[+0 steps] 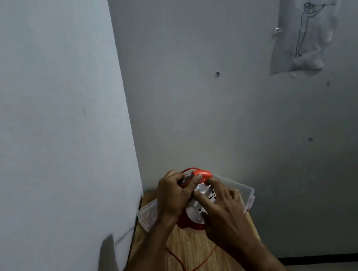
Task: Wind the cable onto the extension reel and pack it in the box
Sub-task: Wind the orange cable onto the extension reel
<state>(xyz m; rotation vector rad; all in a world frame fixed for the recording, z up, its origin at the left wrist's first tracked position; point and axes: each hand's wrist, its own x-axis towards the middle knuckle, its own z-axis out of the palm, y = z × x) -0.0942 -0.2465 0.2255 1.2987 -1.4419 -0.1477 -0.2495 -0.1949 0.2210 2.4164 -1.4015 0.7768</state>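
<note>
The left wall (41, 109) is bare grey, with my arm's shadow low on it. In the corner a narrow wooden table (197, 248) runs away from me to the back wall.

At the table's far end sits the clear plastic box (148, 216), open on top. Its left rim shows past my left wrist, and its right end sticks out beyond my right hand.

My left hand (174, 196) is up at the top of the reel (197, 202). Its fingers are curled over the red handle end and the thumb lies across the red cap, so I grip the reel there. I hold the reel above the box and the table, tilted, with its white socket face towards me and its red rim below.

My right hand (225, 212) lies over the right side of that white face. The fingers are bent, with the tips down on the face near its middle. Whether they pinch a knob or only press, I cannot tell.

The red cable (181, 265) hangs from under the reel and runs down the table towards me, crossing itself in a loose loop. A short arc of it also shows above the reel.

On the back wall, upper right, a taped sheet (305, 23) bears a line drawing of a figure.
</note>
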